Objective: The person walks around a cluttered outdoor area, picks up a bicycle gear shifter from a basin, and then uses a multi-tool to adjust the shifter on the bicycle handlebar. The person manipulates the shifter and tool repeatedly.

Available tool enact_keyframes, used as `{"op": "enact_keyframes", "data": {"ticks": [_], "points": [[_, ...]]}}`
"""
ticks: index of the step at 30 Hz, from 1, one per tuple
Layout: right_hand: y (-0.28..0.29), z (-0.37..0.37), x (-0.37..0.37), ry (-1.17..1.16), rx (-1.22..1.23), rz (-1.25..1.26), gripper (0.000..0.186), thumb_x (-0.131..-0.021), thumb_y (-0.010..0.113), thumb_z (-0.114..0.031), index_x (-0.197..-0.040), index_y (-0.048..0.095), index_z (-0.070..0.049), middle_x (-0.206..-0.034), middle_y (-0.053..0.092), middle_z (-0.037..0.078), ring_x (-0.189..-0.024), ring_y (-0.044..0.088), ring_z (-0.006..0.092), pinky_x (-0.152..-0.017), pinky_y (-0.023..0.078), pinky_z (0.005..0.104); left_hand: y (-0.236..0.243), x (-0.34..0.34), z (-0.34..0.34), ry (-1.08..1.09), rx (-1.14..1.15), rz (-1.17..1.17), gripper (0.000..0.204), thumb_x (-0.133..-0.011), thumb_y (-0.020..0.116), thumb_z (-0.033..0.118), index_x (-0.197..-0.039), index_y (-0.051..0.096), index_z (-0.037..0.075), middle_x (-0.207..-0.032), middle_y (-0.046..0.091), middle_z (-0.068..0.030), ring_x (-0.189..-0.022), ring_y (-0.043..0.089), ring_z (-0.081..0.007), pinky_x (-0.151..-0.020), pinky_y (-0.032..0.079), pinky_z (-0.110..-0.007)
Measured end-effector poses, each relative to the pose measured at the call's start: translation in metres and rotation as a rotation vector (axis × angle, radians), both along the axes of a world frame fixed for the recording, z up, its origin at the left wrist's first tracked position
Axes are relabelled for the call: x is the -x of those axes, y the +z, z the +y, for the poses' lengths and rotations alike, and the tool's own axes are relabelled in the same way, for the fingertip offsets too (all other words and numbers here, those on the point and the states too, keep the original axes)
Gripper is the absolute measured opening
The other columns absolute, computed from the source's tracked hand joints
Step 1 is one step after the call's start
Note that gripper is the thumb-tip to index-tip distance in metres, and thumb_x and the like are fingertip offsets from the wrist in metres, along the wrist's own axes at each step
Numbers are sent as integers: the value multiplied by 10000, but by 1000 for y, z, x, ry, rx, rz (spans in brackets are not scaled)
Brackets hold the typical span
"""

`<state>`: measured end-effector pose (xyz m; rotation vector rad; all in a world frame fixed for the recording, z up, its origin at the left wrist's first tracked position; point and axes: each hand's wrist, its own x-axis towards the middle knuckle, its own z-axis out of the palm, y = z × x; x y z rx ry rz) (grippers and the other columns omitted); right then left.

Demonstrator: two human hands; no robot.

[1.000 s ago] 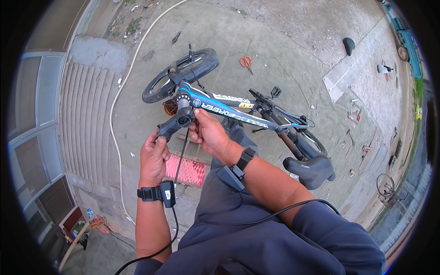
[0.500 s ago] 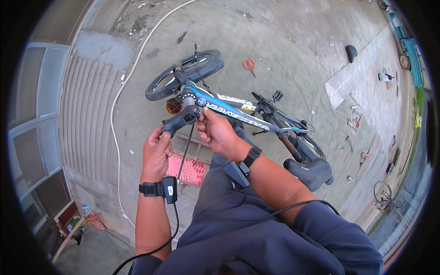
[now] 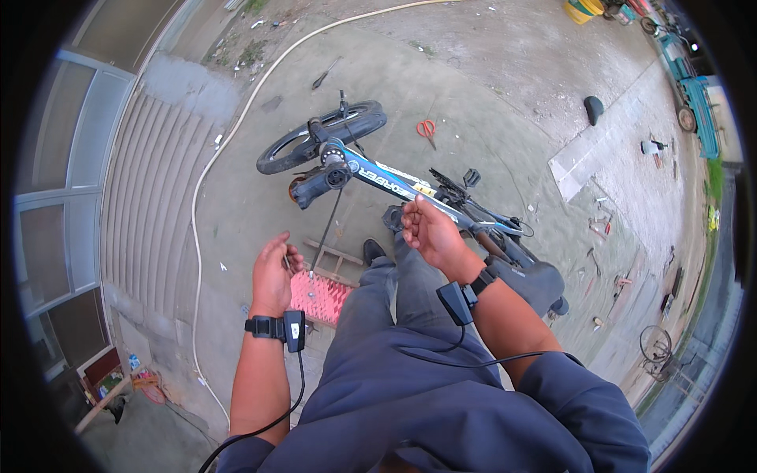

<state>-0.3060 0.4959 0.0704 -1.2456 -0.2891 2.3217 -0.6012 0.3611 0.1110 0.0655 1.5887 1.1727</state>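
Kid-size blue-and-black bike (image 3: 390, 181) is sitting mid-floor, out from the ridged left edge of the concrete (image 3: 489, 142). Right hand (image 3: 438, 236) is half curled by the frame, holding nothing I can see; left hand (image 3: 272, 272) is loosely curled, can't tell what's in it. Both forearms reach forward, wrists strapped. Pink seat (image 3: 311, 298) below, red scissors (image 3: 428, 135) beyond, glazed doors (image 3: 59, 221) at left.

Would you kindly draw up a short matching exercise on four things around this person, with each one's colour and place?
Column 1
1. Stem
2. Woven panel
3. Scissors
4. Hose

Column 2
A. Pink, left of the person's legs
B. Cream, running beside the grooved concrete
C. Black, at the front end of the bicycle frame
D. Red-handled, lying on the ground

Right pairs: 1-C, 2-A, 3-D, 4-B.
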Motion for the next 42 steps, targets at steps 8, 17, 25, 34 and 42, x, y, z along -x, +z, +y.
{"op": "enact_keyframes", "data": {"ticks": [8, 17, 25, 34, 42], "points": [[22, -74, -39, 398, -299, -123, 323, -1027, 572, -428, -1094, 624, -116, -899, 644, 8, -727, 657, 108, -561, 445, 245, -7, -58, -59, -390, 110, -18, 245, -1014, 558, 90, -1238, 612, 5, -1051, 670, -80, -927, 661, -162, -786, 540, -282], [37, -179, -128, 494, -586, -251, 358, -993, 660, -367, -1159, 627, -52, -934, 681, 38, -771, 665, 116, -650, 519, 289, 30, -187, -61, -849, 53, -22, 202, -993, 632, 86, -1173, 658, 1, -903, 677, -37, -771, 628, -109, -724, 514, -247], [93, -375, -273, -20, -484, -320, 297, -964, 660, -282, -1119, 666, -28, -930, 712, 74, -734, 698, 140, -639, 534, 302, 102, -371, -153, -1305, 104, -103, 197, -973, 652, 61, -1149, 658, -29, -960, 703, -81, -816, 664, -132, -726, 538, -266], [78, -529, -253, -592, -217, -393, 264, -973, 645, -255, -1125, 691, -44, -937, 711, 36, -765, 700, 124, -632, 521, 284, 83, -425, -192, -1967, 165, -25, 215, -959, 681, 91, -1138, 657, -26, -965, 702, -87, -817, 680, -147, -717, 536, -258], [-6, -561, -85, -1266, 120, -390, 267, -987, 627, -209, -1180, 678, -31, -987, 700, 61, -794, 711, 142, -620, 517, 267, -3, -341, -129, -2410, 183, 114, 273, -979, 645, 111, -1211, 611, -29, -985, 685, -93, -823, 678, -159, -713, 535, -272]]}}
